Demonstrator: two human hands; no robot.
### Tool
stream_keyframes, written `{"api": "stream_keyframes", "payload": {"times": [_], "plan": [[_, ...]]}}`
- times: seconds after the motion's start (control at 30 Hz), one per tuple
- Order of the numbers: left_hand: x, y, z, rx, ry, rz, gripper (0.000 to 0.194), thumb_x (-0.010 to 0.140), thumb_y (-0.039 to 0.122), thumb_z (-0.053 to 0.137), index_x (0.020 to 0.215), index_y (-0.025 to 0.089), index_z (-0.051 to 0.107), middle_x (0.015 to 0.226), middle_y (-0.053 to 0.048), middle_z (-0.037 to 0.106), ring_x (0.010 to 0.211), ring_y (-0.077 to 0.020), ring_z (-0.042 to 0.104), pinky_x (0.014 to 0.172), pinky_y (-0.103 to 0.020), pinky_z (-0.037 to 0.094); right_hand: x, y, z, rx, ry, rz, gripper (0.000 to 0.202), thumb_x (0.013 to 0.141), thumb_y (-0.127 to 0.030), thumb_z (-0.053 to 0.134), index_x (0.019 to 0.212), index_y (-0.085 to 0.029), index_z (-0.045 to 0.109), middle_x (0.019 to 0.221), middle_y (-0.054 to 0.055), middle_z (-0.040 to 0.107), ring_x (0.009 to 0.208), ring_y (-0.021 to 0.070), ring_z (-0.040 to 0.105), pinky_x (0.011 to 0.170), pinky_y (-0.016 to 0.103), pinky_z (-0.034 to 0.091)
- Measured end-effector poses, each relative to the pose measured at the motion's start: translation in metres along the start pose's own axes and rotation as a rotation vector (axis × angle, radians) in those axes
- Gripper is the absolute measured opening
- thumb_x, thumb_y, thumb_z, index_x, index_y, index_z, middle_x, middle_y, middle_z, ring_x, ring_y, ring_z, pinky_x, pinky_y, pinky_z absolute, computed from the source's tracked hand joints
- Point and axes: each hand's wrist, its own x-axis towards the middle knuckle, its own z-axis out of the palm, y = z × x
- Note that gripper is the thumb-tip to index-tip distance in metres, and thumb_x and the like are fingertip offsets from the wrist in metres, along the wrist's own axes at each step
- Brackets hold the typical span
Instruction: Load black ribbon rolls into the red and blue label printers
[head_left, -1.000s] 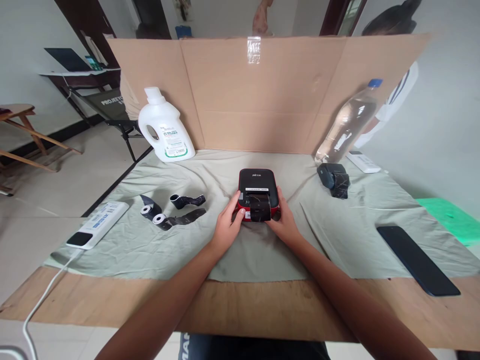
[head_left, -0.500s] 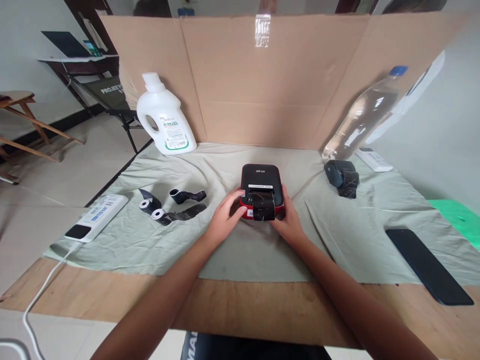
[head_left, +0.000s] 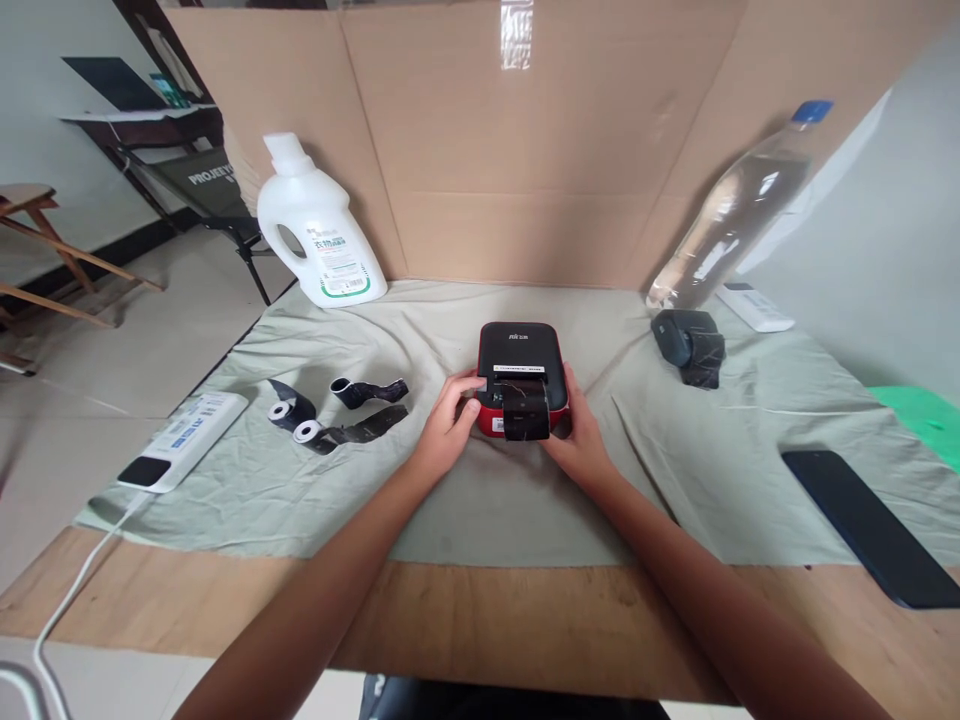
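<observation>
In the head view, two bare hands bracket a small red-and-black printer (head_left: 519, 348) in the middle of a pale cloth (head_left: 510, 515) — a strip of black paper (head_left: 527, 415) hanging from its near side. The left hand (head_left: 442, 425) grips the near left corner, fingers bent, one fingertip at a light grey tab (head_left: 482, 385), the thumb lower against the red edge. The right hand (head_left: 581, 432) clasps the opposite side, its fingers along the casing and partly hidden, the thumb close to the near corner. Three black paper rolls (head_left: 294, 408) lie to the left, well apart from the printer; to the right sit a dark gadget (head_left: 686, 345) with black paper of its own and a phone (head_left: 870, 525). The step in hand appears to be steadying the printer and working at that corner; the next move seems to call for a firm right hand and a careful left finger — whether the tab is being pressed cannot be told.
</observation>
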Motion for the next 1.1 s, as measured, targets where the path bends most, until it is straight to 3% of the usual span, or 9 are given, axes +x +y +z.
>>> {"api": "stream_keyframes", "payload": {"times": [0.23, 0.4, 0.53, 0.63, 0.73, 0.87, 0.93, 1.03, 1.1], "plan": [[0.003, -0.002, 0.006, 0.044, 0.058, -0.003, 0.035, 0.103, 0.044, 0.035, 0.116, 0.024, 0.060, 0.137, -0.009, 0.056, 0.133, -0.0213, 0.051, 0.114, -0.042, 0.040, 0.002, -0.002, 0.001, 0.010, 0.009, 0.037, 0.093, 0.081, -0.036, 0.069, 0.159, -0.036, 0.018, 0.158, 0.007, 0.040, 0.145, 0.0297, 0.039, 0.116, 0.047, 0.039], [0.001, 0.003, 0.002, -0.040, 0.053, 0.069, 0.044, 0.104, 0.046, 0.030, 0.123, 0.022, 0.062, 0.144, -0.010, 0.053, 0.136, -0.0222, 0.049, 0.115, -0.042, 0.039, 0.000, -0.010, -0.002, 0.086, -0.015, 0.119, 0.075, 0.090, -0.043, 0.057, 0.157, -0.028, 0.028, 0.159, 0.009, 0.039, 0.145, 0.0258, 0.040, 0.113, 0.043, 0.043], [-0.004, 0.007, -0.002, -0.087, 0.053, 0.051, 0.049, 0.104, 0.048, 0.030, 0.129, 0.022, 0.062, 0.147, -0.010, 0.052, 0.137, -0.0230, 0.049, 0.115, -0.043, 0.040, 0.006, -0.021, -0.015, 0.064, 0.057, 0.047, 0.050, 0.099, -0.038, 0.036, 0.145, -0.026, 0.050, 0.152, 0.006, 0.049, 0.141, 0.0214, 0.044, 0.118, 0.044, 0.034], [-0.005, 0.007, -0.003, -0.101, 0.059, 0.054, 0.051, 0.104, 0.048, 0.029, 0.132, 0.020, 0.062, 0.145, -0.010, 0.056, 0.137, -0.0221, 0.050, 0.118, -0.043, 0.037, 0.033, -0.034, -0.026, -0.078, 0.086, -0.014, 0.040, 0.097, -0.035, 0.039, 0.121, -0.025, 0.069, 0.133, 0.007, 0.065, 0.127, 0.0228, 0.056, 0.110, 0.044, 0.044], [-0.006, 0.007, -0.002, -0.115, 0.070, 0.059, 0.050, 0.105, 0.045, 0.029, 0.133, 0.020, 0.061, 0.143, -0.009, 0.057, 0.136, -0.0208, 0.050, 0.120, -0.041, 0.035, 0.080, -0.048, -0.027, -0.297, -0.120, 0.020, 0.032, 0.092, -0.025, 0.048, 0.108, -0.023, 0.075, 0.110, 0.007, 0.075, 0.107, 0.0227, 0.066, 0.097, 0.038, 0.051], [-0.007, 0.006, -0.003, -0.143, 0.065, 0.065, 0.050, 0.105, 0.043, 0.030, 0.136, 0.019, 0.060, 0.145, -0.009, 0.056, 0.136, -0.0202, 0.051, 0.119, -0.041, 0.036, 0.141, -0.065, -0.010, -0.639, -0.695, 0.147, 0.035, 0.076, -0.007, 0.056, 0.100, -0.021, 0.078, 0.103, 0.005, 0.077, 0.100, 0.0229, 0.069, 0.090, 0.030, 0.052], [-0.008, 0.005, -0.004, -0.149, 0.051, 0.058, 0.050, 0.105, 0.044, 0.030, 0.137, 0.019, 0.059, 0.147, -0.009, 0.055, 0.135, -0.0204, 0.051, 0.119, -0.041, 0.037, 0.158, -0.072, 0.003, -0.766, -0.876, 0.230, 0.031, 0.069, -0.003, 0.060, 0.090, -0.019, 0.078, 0.092, 0.006, 0.078, 0.089, 0.0252, 0.071, 0.081, 0.031, 0.054], [-0.011, 0.005, -0.006, -0.143, 0.035, 0.032, 0.051, 0.105, 0.045, 0.030, 0.140, 0.021, 0.057, 0.147, -0.008, 0.055, 0.135, -0.0213, 0.052, 0.118, -0.042, 0.038, 0.165, -0.081, 0.014, -0.837, -0.920, 0.263, 0.021, 0.064, -0.003, 0.064, 0.076, -0.015, 0.075, 0.076, 0.008, 0.074, 0.075, 0.0275, 0.069, 0.072, 0.036, 0.055], [-0.011, 0.007, -0.007, -0.135, 0.028, 0.020, 0.051, 0.104, 0.047, 0.030, 0.141, 0.021, 0.056, 0.147, -0.007, 0.054, 0.134, -0.0219, 0.053, 0.118, -0.042, 0.039, 0.165, -0.086, 0.013, -0.857, -0.901, 0.253, 0.018, 0.064, -0.004, 0.065, 0.075, -0.015, 0.073, 0.076, 0.009, 0.072, 0.076, 0.0276, 0.068, 0.072, 0.037, 0.054]]}}
